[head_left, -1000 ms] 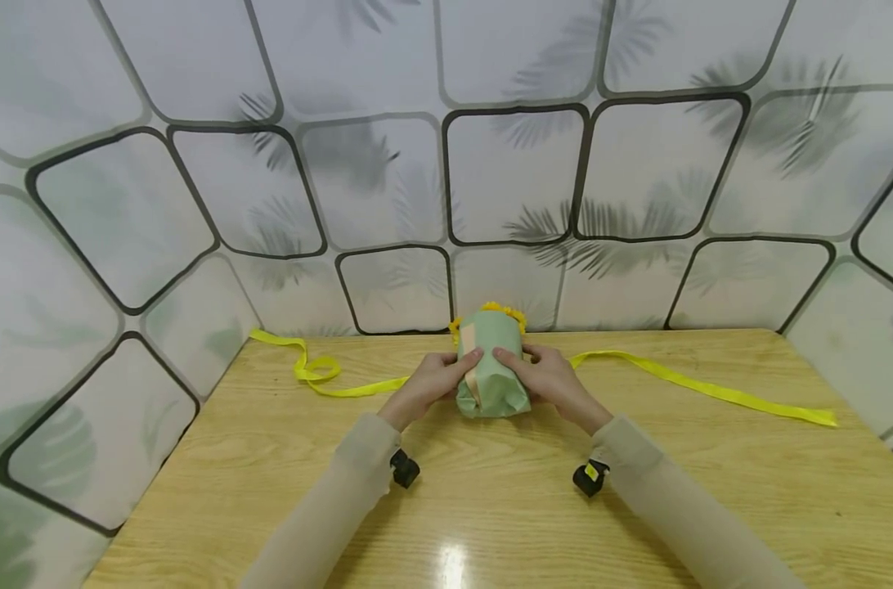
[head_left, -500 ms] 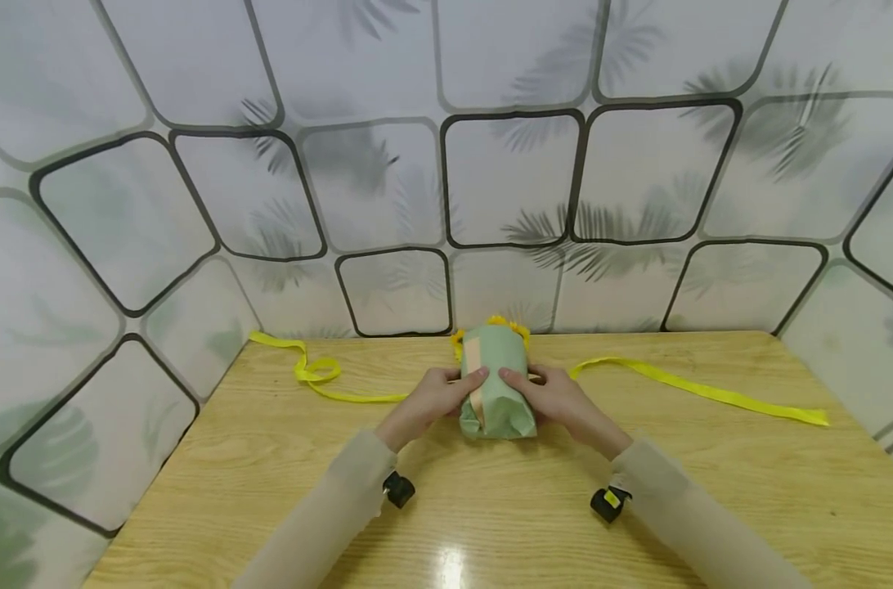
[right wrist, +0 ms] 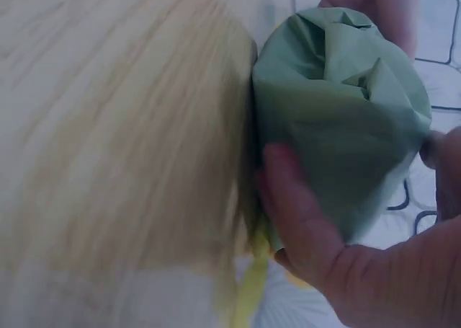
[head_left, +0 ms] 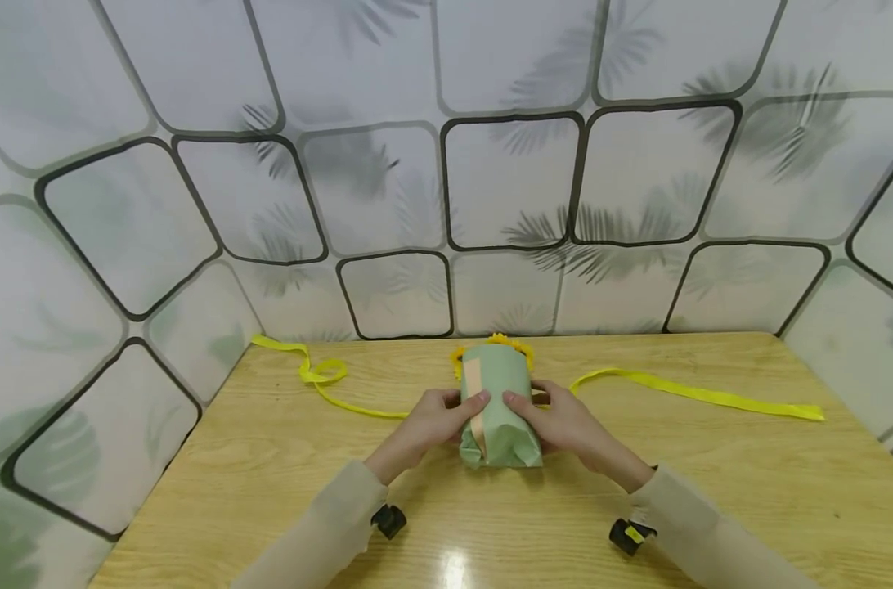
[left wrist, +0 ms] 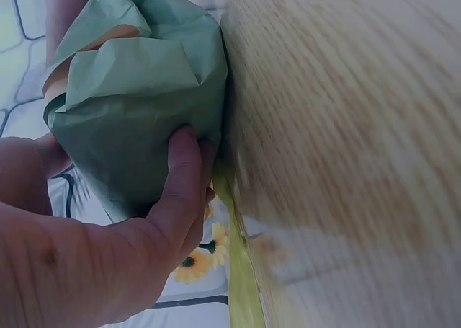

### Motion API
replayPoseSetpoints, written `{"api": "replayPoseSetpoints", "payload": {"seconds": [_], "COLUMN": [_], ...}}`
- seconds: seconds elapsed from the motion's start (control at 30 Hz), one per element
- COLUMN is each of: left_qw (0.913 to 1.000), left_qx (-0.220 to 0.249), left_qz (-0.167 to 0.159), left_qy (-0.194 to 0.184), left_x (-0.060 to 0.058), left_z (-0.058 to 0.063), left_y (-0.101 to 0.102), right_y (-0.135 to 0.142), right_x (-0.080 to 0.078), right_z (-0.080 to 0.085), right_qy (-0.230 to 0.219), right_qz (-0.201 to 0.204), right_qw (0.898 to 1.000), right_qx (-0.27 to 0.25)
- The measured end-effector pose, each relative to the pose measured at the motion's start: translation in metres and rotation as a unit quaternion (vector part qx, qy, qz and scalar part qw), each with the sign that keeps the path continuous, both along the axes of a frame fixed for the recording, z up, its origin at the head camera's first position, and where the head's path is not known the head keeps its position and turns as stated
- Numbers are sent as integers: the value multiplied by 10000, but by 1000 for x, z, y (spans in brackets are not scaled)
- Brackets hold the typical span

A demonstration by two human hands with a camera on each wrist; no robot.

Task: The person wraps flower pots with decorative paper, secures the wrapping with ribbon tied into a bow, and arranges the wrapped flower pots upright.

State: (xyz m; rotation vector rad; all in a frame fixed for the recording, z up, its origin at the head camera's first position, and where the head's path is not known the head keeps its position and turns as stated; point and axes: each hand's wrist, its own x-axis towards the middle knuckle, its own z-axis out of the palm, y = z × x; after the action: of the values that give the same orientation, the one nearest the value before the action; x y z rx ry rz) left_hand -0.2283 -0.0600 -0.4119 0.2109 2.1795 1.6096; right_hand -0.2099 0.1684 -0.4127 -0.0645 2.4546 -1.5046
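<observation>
Room between forearms (head_left: 317, 528), wrapped bundle (head_left: 504, 372) beyond

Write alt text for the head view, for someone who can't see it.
A person's left hand and right hand hold a green paper-wrapped bundle on a wooden table, yellow flowers showing at its far end. Yellow ribbon stretches out on both sides, before a patterned backdrop.

No text, label, brand, number or sign can be read here.
</observation>
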Motion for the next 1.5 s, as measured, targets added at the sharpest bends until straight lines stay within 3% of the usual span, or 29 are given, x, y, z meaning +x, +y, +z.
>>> {"api": "replayPoseSetpoints", "payload": {"seconds": [0.1, 0.17, 0.3, 0.47, 0.57, 0.67, 0.83, 1.03, 1.1, 1.23, 1.4, 1.5], "left_qw": [10000, 10000, 9999, 10000, 10000, 9998, 9986, 9981, 9982, 9983, 9983, 9991], "left_qx": [53, 93, 108, 76, 65, 167, 468, 543, 516, 498, 523, 381], "left_qz": [15, 18, 6, -33, -24, -11, -66, 18, 48, 72, -27, 71], "left_qy": [-4, -19, -36, -40, -57, -129, -246, -295, -313, -306, -270, -193], "left_x": [0, 0, 0, 0, -1, -1, -3, -4, -3, -3, -3, -7], "left_z": [-1, -2, -2, -3, -3, -3, 0, 1, 1, 1, 0, 3], "left_y": [0, 0, -2, -5, -8, -12, -16, -16, -16, -16, -20, -30], "right_y": [5, 8, 12, 8, 3, 0, -3, -7, -7, -8, -11, -14], "right_x": [3, 5, 5, 1, 0, 1, 0, -4, -4, -4, -3, -2], "right_z": [5, 8, 10, 6, 5, 5, 7, 10, 11, 12, 12, 13], "right_qy": [782, 1538, 2973, 3956, 4350, 4627, 4893, 5105, 5151, 5151, 5051, 4923], "right_qz": [112, 245, 1019, 2147, 2341, 2263, 2148, 2130, 2144, 2153, 2068, 2027], "right_qw": [9951, 9838, 9467, 8902, 8642, 8489, 8304, 8055, 8014, 8017, 8091, 8153], "right_qx": [601, 892, 714, 706, 956, 1188, 1575, 2123, 2157, 2135, 2178, 2275]}}
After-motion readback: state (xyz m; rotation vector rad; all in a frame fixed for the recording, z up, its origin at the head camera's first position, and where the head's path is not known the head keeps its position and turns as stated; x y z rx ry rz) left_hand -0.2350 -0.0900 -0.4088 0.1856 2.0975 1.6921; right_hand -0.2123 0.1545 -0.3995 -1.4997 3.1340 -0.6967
